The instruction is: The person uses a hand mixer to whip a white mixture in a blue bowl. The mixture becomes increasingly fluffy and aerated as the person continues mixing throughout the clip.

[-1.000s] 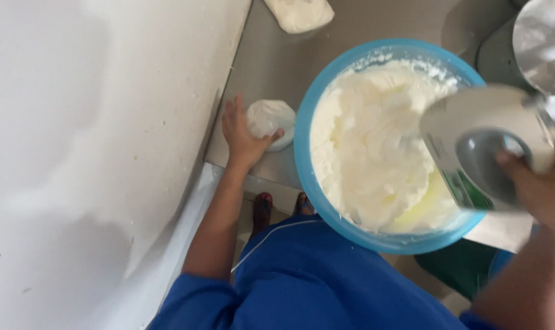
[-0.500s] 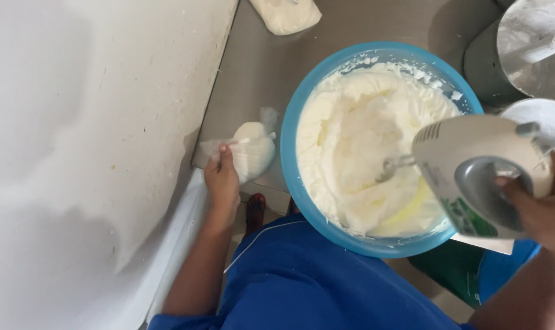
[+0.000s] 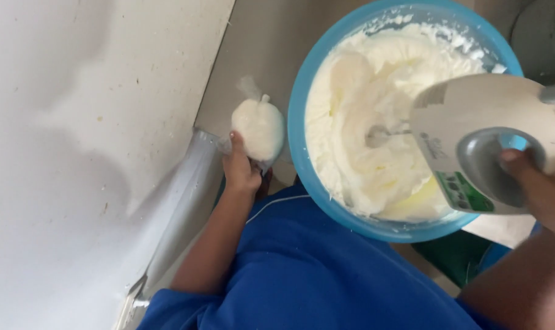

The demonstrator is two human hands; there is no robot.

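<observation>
left hand (image 3: 241,171): wrapped round a small white tied bag (image 3: 259,128), lifted at 9 o'clock of the bowl
right hand (image 3: 537,186): gripping the hand mixer (image 3: 473,131)
blue bowl (image 3: 302,153): whipped cream (image 3: 363,122), beaters sunk mid-bowl
nearer the bag: left, easily

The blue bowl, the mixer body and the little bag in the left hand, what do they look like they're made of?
Bowl: probably plastic, with a smooth, evenly coloured blue rim and a slight sheen.
Mixer: likely moulded plastic, a glossy white shell with a grey inset handle.
Bag: thin clear plastic film, crinkled and knotted at the top, with white filling showing through. The left hand holds it.
</observation>
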